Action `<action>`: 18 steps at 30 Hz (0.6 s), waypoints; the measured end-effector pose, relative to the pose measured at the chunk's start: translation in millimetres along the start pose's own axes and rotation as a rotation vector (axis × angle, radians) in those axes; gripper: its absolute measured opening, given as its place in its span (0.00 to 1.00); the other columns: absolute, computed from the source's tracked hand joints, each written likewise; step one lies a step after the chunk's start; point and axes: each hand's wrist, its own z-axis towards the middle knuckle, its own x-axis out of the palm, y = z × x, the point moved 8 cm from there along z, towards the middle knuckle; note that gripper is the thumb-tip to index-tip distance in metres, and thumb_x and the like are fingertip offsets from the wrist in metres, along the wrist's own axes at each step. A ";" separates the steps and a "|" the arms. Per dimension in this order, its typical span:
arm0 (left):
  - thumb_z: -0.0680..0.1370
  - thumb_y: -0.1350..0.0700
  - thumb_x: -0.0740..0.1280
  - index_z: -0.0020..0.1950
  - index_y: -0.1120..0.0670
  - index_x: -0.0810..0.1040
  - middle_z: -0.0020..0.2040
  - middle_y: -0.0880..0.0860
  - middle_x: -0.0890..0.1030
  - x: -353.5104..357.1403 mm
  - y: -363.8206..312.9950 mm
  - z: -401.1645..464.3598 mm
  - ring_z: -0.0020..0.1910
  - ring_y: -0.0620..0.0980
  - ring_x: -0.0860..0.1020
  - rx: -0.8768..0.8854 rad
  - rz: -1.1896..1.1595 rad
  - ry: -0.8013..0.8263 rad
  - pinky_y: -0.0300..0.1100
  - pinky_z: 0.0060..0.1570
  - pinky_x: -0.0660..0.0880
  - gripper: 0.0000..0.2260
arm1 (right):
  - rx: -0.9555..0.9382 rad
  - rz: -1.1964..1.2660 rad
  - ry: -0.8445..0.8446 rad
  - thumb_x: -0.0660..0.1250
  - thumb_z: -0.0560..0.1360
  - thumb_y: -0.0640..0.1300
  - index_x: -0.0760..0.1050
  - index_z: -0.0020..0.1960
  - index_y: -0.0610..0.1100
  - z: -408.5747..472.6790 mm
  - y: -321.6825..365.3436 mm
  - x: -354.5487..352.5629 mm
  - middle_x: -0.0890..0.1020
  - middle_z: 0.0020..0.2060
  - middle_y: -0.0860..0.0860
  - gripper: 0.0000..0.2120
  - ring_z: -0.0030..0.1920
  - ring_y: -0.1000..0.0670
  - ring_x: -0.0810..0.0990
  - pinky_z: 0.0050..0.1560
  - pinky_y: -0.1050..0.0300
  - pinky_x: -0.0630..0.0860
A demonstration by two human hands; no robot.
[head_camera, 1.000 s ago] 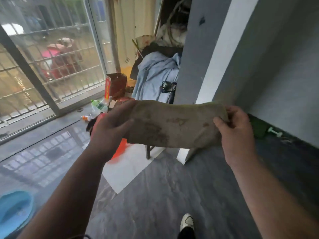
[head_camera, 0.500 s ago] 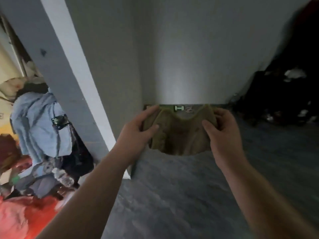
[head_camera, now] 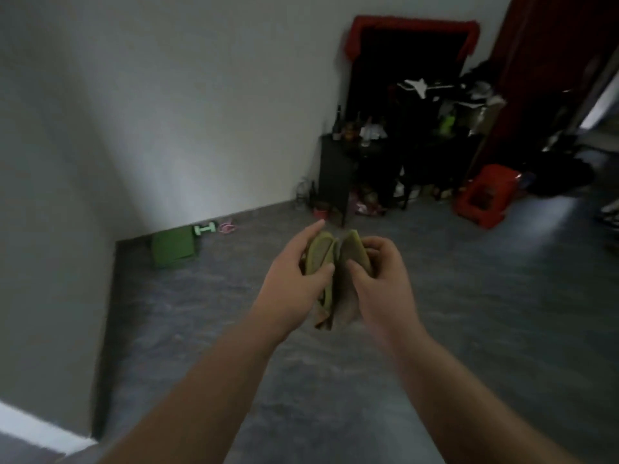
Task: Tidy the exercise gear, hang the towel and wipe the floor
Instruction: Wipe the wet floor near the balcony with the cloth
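both hands, left hand [head_camera: 294, 279] and right hand [head_camera: 382, 279], pinch folded towel [head_camera: 338, 283] above open floor [head_camera: 469, 313].

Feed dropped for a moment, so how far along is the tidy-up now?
Nothing looks finished. In hand: the left hand and right hand grip the olive cloth, folded between them. Left: the green dumbbell, pink loop and green mat lie by the wall; no sign the floor is wiped.

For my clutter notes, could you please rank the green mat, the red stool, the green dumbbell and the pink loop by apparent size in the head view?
1. red stool
2. green mat, close to the stool; the stool's distance leaves this unsure
3. green dumbbell
4. pink loop, near the dumbbell's size, hard to separate
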 end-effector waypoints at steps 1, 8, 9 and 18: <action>0.77 0.61 0.69 0.73 0.39 0.67 0.64 0.44 0.78 20.5 0.1 10.3 0.59 0.36 0.77 -0.005 -0.008 0.030 0.39 0.63 0.75 0.29 | 0.013 -0.005 -0.008 0.68 0.76 0.36 0.74 0.51 0.53 12.0 -4.8 -13.6 0.83 0.44 0.52 0.13 0.46 0.53 0.83 0.51 0.46 0.82; 0.74 0.53 0.69 0.75 0.31 0.56 0.70 0.48 0.74 106.2 35.2 75.7 0.66 0.45 0.75 -0.154 -0.196 0.190 0.52 0.68 0.72 0.36 | 0.117 0.087 0.032 0.65 0.79 0.35 0.74 0.60 0.52 73.4 -43.3 -55.0 0.83 0.53 0.50 0.16 0.53 0.52 0.84 0.53 0.50 0.82; 0.75 0.55 0.68 0.76 0.32 0.56 0.70 0.48 0.74 112.0 43.6 84.6 0.66 0.46 0.76 -0.186 -0.240 0.208 0.53 0.67 0.72 0.36 | 0.121 0.096 0.045 0.65 0.79 0.35 0.74 0.62 0.52 80.9 -48.7 -56.5 0.82 0.55 0.50 0.16 0.54 0.52 0.83 0.53 0.51 0.82; 0.73 0.73 0.57 0.79 0.43 0.55 0.65 0.55 0.78 120.9 103.2 220.5 0.57 0.53 0.82 -0.320 -0.350 0.364 0.48 0.51 0.79 0.40 | 0.056 -0.323 0.284 0.73 0.73 0.38 0.64 0.74 0.53 194.0 -90.7 -24.3 0.72 0.66 0.57 0.34 0.62 0.69 0.72 0.57 0.71 0.73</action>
